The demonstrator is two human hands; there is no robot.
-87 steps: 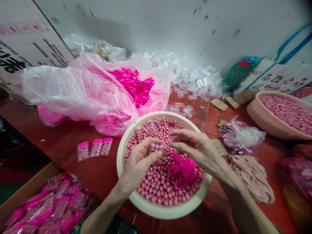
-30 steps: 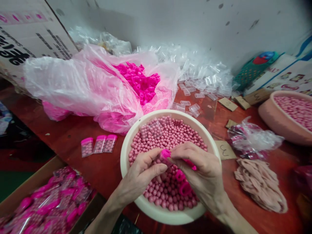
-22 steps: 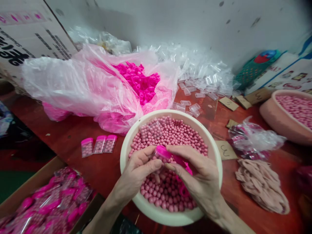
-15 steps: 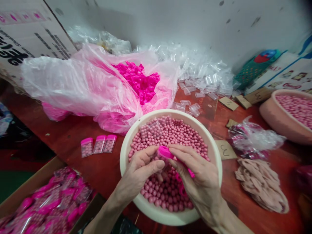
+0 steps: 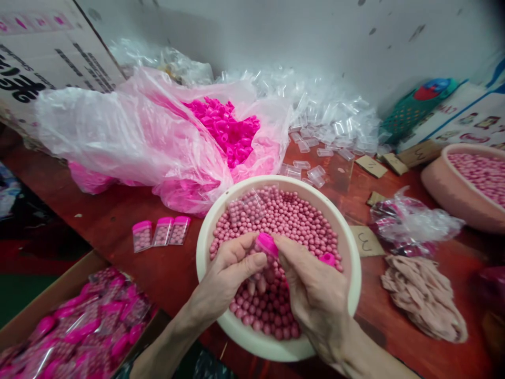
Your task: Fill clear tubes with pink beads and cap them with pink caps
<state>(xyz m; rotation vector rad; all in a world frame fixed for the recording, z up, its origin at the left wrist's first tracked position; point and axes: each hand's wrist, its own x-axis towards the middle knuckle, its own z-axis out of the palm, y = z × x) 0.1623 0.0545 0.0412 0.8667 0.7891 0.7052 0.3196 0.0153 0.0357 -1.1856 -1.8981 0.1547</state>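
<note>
Over a cream bowl (image 5: 347, 237) full of pink beads (image 5: 300, 221), my left hand (image 5: 226, 273) grips a small clear vial, mostly hidden by my fingers. A bright pink cap (image 5: 267, 243) sits on the vial's top, and the fingers of my right hand (image 5: 313, 289) press on that cap. A second pink cap (image 5: 327, 258) shows by my right knuckles. Another clear vial (image 5: 246, 208) lies on the beads at the bowl's far side.
Three capped filled vials (image 5: 161, 232) lie left of the bowl on the red table. A pink plastic bag of caps (image 5: 229, 129) and a heap of empty clear vials (image 5: 327, 123) sit behind. A carton of finished vials (image 5: 79, 331) is lower left; a second bead bowl (image 5: 434, 184) is right.
My right hand picked a pink cap from the bowl, brought it onto the vial in my left hand and turned over it. Both hands stay over the bowl.
</note>
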